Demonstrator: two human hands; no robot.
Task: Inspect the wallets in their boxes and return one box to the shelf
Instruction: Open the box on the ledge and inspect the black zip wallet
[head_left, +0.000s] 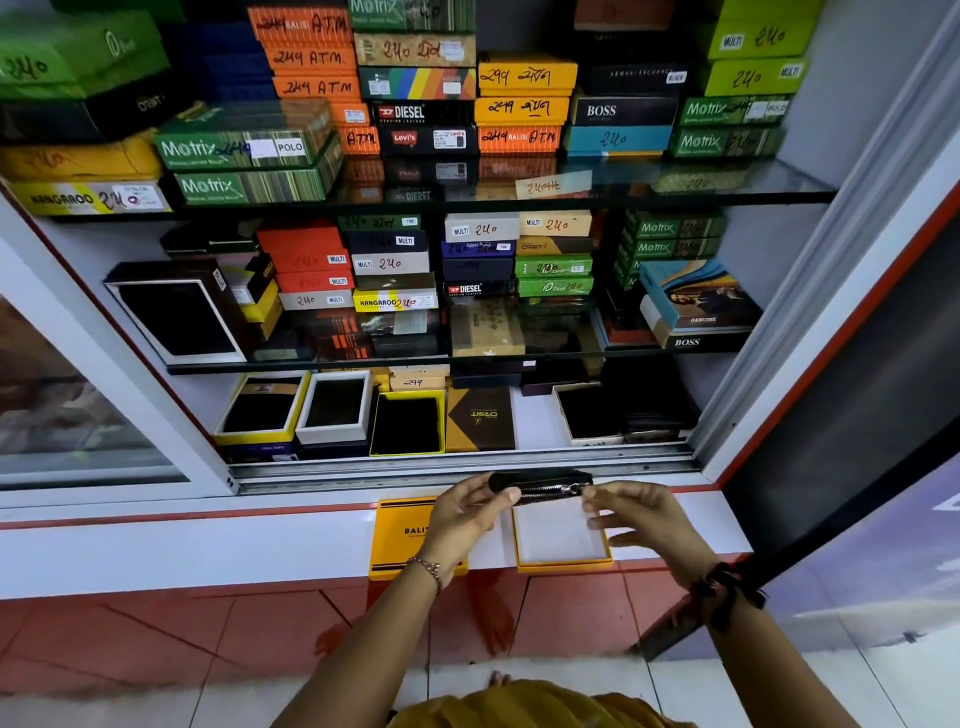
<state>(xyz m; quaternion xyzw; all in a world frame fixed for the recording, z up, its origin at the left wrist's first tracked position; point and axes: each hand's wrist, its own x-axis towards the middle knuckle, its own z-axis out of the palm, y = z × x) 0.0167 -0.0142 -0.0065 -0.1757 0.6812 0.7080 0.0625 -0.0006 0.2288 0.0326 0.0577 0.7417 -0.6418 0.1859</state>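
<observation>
A black zip wallet (543, 484) is held edge-up above the ledge. My left hand (462, 519) grips its left end. My right hand (641, 514) pinches its right end at the zip, fingers slightly blurred. Below the wallet lies an open orange box (563, 538) with a white lining and nothing in it. Its orange lid (397, 538), printed BALISI, lies to the left, partly under my left hand.
Both box parts rest on a white ledge (208, 545) in front of an open glass cabinet. Its bottom shelf (535, 415) holds several open boxes with black wallets. Two glass shelves (701, 189) above carry stacked, priced wallet boxes. A red tiled floor (156, 639) lies below.
</observation>
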